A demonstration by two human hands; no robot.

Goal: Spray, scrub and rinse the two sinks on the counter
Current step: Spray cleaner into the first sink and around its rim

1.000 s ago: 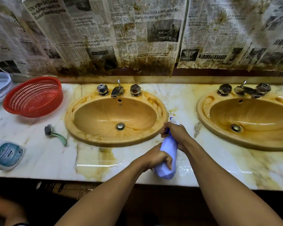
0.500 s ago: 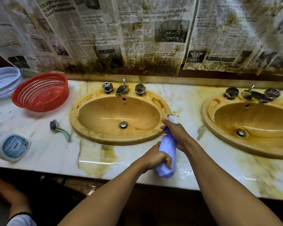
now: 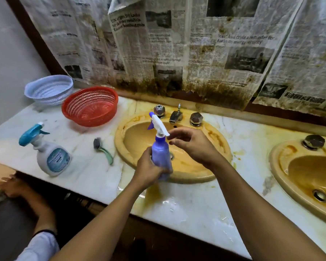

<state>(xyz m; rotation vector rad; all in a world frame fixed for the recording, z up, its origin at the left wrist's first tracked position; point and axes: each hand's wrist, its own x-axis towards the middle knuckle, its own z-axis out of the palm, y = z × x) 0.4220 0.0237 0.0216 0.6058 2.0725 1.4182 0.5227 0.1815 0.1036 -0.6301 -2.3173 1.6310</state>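
Observation:
My left hand [image 3: 149, 170] grips the body of a purple spray bottle [image 3: 161, 153], held upright over the front of the stained yellow left sink [image 3: 120, 140]. The bottle's white spray head [image 3: 158, 125] points left and away from me. Just to the right of that head, my right hand [image 3: 194, 146] hovers with loosely curled fingers, holding nothing. The right sink [image 3: 305, 178], equally stained, lies at the right edge. A small scrub brush [image 3: 103, 149] with a green handle lies on the counter left of the left sink.
A white cleaner bottle with a teal trigger [image 3: 51, 157] stands on the counter at the left. Behind it sit a red basket [image 3: 90, 106] and a white basket [image 3: 49, 89]. Another person's hand [image 3: 9, 185] is at the lower left. Stained newspaper covers the wall.
The purple bottle went from the counter between the sinks to upright over the left sink. My right hand came off its spray head. My view swung left.

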